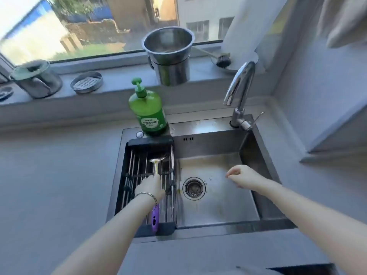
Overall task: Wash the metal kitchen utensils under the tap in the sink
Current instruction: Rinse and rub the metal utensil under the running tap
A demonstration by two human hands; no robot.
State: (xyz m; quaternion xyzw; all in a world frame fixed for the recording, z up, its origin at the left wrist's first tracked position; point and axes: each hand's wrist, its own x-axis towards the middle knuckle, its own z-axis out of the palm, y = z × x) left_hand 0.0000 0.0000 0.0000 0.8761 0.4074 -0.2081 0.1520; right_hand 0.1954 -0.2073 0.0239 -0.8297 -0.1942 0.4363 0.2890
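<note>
A steel sink fills the middle of the view, with a black rack of metal bars over its left part. A metal utensil with a flat head lies on the rack. My left hand is closed around its handle. A purple-handled utensil lies on the rack under my left wrist. My right hand hovers over the sink basin with loosely curled fingers and holds nothing. The chrome tap stands at the back right; no water runs from it.
A green soap bottle stands at the sink's back edge. On the window sill are a steel bucket, a small round grater dish, a lidded metal container and a dish brush. The drain sits in the basin floor.
</note>
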